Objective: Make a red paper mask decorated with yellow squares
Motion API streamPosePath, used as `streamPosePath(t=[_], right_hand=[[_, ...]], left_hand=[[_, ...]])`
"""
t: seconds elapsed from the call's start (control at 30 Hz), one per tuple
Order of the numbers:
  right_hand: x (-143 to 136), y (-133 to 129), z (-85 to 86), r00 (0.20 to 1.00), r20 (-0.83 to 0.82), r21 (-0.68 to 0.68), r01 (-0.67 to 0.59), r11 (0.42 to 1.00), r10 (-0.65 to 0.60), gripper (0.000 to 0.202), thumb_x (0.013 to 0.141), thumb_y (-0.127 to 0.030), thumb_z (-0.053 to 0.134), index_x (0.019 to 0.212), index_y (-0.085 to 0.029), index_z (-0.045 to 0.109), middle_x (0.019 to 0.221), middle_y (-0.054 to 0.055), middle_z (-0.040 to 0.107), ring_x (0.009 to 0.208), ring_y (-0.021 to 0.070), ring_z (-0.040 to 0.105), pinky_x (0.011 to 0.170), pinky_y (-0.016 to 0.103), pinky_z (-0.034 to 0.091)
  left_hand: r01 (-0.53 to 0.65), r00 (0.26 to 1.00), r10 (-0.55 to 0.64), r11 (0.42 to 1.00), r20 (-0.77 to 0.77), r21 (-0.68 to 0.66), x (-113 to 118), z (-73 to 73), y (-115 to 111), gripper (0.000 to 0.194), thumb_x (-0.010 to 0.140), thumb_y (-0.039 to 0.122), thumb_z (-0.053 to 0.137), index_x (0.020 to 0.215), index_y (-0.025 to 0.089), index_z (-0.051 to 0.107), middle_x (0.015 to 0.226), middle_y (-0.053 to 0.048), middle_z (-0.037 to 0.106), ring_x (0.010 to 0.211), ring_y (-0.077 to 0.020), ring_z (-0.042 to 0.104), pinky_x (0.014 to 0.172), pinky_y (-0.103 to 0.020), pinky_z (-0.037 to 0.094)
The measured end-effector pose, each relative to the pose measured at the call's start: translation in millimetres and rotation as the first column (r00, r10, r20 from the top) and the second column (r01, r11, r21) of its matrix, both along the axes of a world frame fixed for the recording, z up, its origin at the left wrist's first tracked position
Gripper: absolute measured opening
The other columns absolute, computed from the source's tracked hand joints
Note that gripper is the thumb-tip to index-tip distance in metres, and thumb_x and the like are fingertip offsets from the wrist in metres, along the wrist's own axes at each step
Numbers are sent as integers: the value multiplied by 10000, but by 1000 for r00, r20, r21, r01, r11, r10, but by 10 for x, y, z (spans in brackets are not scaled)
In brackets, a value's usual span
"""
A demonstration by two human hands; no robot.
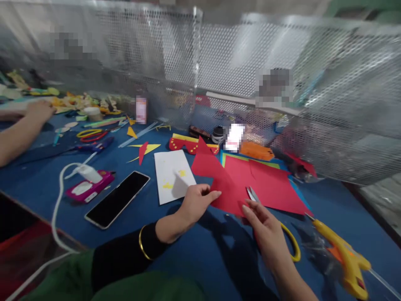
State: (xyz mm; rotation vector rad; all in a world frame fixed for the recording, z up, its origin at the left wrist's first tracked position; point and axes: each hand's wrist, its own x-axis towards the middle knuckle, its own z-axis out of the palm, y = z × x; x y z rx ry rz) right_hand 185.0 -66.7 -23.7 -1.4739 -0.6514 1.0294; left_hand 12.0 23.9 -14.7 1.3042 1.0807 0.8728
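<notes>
A cut piece of red paper (219,184) with a pointed top is raised above the table between my hands. My left hand (193,205) pinches its lower left edge between thumb and fingers. Scissors (294,246) with a yellow handle lie in my right hand (265,225), and their blades poke out past the fingers. The right fingertips are close by the paper's lower right corner; whether they press on it I cannot tell. Behind lies a stack of coloured sheets, a red sheet (269,186) on top. Left of the paper is a white card (172,173) with yellow marks.
A yellow glue gun (343,255) lies at the right. On the left are a black phone (117,200) and a magenta power strip (90,186) with a white cable. A red and yellow paper mask (184,144) lies near the mesh partition (282,54). Another person's arm (25,129) reaches in.
</notes>
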Motion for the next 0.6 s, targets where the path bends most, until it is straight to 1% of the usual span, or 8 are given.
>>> streamPosePath(t=[0.1,0.2,0.3,0.43,0.5,0.6], right_hand=[[28,-3,-54,997,23,-4,68,998,-68,626,589,-560,894,1049,-188,688,789,7,736,701,154,683,671,246,538],[7,6,-77,995,-11,-4,101,995,-101,630,578,-566,894,1026,-180,676,806,24,747,688,147,685,629,233,533],[-59,19,-66,996,-65,-35,64,997,-66,610,538,-572,907,930,-167,674,832,52,757,666,139,682,587,224,527],[-122,11,-57,997,-72,-81,-2,997,-4,550,529,-564,912,833,-158,700,830,75,761,658,148,689,583,236,537],[-127,4,-62,997,-70,-84,-17,996,11,521,533,-548,915,820,-164,710,833,78,762,652,156,689,580,250,543],[-128,-4,-75,995,-84,-78,-52,996,45,516,533,-543,915,833,-170,722,815,74,757,646,160,686,587,262,545]], left_hand=[[-50,997,51,999,58,-14,8,-33,9,436,709,526,727,585,189,478,581,64,358,590,-105,318,576,-264,253],[-110,989,112,994,101,-20,18,-43,6,451,714,513,740,571,190,461,571,70,343,575,-95,294,566,-260,248],[-147,977,154,987,148,-59,31,-49,-3,438,706,503,760,584,185,486,577,66,393,573,-92,314,567,-256,261],[-112,967,132,989,220,-100,54,-69,-28,416,701,505,763,607,178,524,602,51,468,581,-93,361,580,-254,294],[-101,963,124,989,238,-107,63,-77,-41,418,695,502,765,601,181,514,593,55,458,573,-90,351,573,-254,289],[-116,960,139,988,241,-106,70,-76,-60,431,686,509,775,591,183,509,578,59,447,568,-89,345,564,-252,284]])
